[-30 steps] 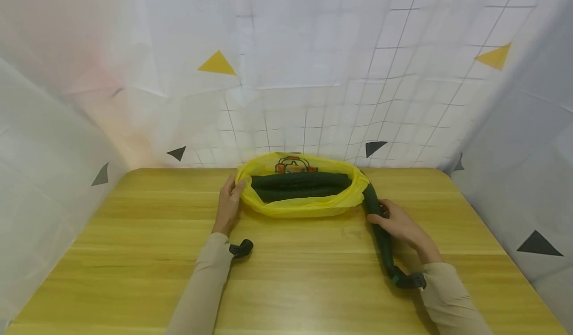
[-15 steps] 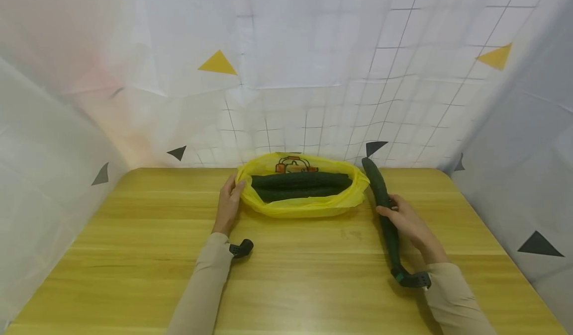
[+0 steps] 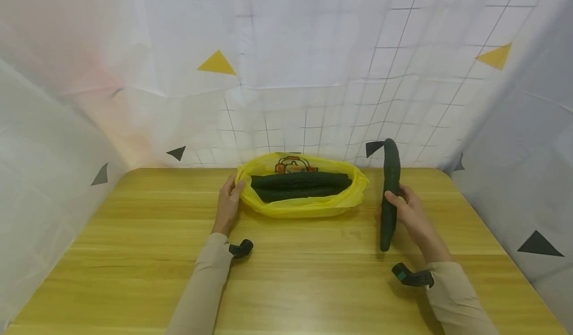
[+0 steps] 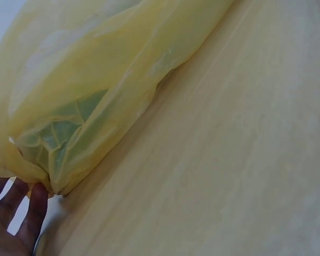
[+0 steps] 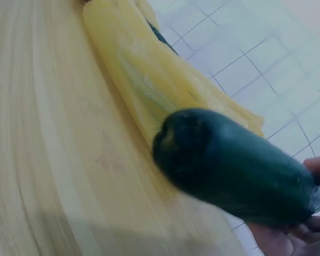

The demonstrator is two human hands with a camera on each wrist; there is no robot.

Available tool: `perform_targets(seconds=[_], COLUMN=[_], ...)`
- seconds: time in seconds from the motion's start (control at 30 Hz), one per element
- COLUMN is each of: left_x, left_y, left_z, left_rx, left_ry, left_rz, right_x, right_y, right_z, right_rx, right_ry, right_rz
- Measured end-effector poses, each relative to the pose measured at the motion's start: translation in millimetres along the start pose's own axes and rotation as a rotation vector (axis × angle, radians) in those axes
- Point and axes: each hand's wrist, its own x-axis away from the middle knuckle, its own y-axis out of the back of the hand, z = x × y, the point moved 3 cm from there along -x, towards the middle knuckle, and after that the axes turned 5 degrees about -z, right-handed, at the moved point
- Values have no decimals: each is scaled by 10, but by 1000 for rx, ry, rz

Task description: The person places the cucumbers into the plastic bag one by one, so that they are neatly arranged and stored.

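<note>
A long dark green cucumber [image 3: 391, 168] stands nearly upright in my right hand [image 3: 412, 213], gripped around its middle, to the right of the bag. In the right wrist view the near end of this cucumber [image 5: 229, 165] points at the camera, with fingertips at its far side. A yellow plastic bag [image 3: 309, 208] lies with its mouth open at the table's back. Inside it, cucumbers [image 3: 300, 180] lie side by side lengthwise. My left hand [image 3: 228, 203] holds the bag's left end, thumb at the rim; in the left wrist view its fingers [image 4: 34, 210] touch the gathered yellow plastic.
The wooden table [image 3: 304, 275] carries the bag near its back edge. A white sheet with grid lines [image 3: 313, 101] hangs close behind, and white sheets stand at both sides. A black wrist-worn device [image 3: 241, 248] sticks out from each sleeve.
My right hand has drawn the cucumber away from the bag's right end, lifting it and tilting it from slanted to nearly upright. My left hand and the bag have stayed in place.
</note>
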Motion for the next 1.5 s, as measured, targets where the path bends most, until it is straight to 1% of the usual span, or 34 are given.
perform_targets(seconds=[0.17,0.37,0.53,0.6,0.77,0.9,1.17,1.5], left_x=[5,8,0,-2,-9,-16,-32,-45], left_y=[8,10,-1,-7,-5,-2,-23,-13], left_z=[-9,1,-7,-9,-9,-4,36,24], left_rx=[-6,-2,14,14,-4,-6,19,-2], left_ry=[3,-11,-7,-7,-13,-12,8,5], left_rz=[-2,4,11,8,1,-4,-2,2], right_x=[-2,-8,-23,-26,-39,-67,-110,-168], right_y=[-13,-46,-69,-92,-168,-221,-327,-453], right_z=[60,118,221,267,366,427,509,595], right_rx=[-86,-306,-407,-449,-586,-662,-683,-659], right_ry=[64,167,242,256,298,335,360,380], right_rz=[-39,-54,-84,-93,-68,-37,-9,-32])
